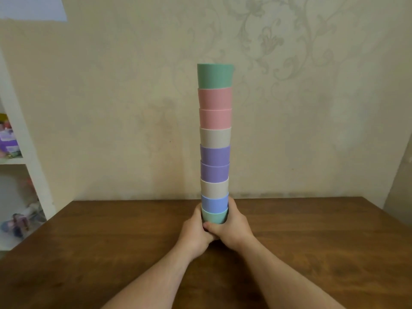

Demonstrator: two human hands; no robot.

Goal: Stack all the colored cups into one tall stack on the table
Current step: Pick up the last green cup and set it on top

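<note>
One tall stack of nested cups (215, 139) rises upright over the middle of the wooden table (89, 253). From the top the cups are green (215, 76), two pink, beige, two purple, beige, blue and green (214, 217) at the bottom. My left hand (193, 234) and my right hand (231, 229) wrap around the base of the stack from either side, fingers overlapping in front. The lowest part of the stack is hidden by my hands, so I cannot tell whether it rests on the table.
A patterned beige wall stands right behind the table's far edge. A white shelf unit (20, 161) with toys and small boxes is at the left, beside the table.
</note>
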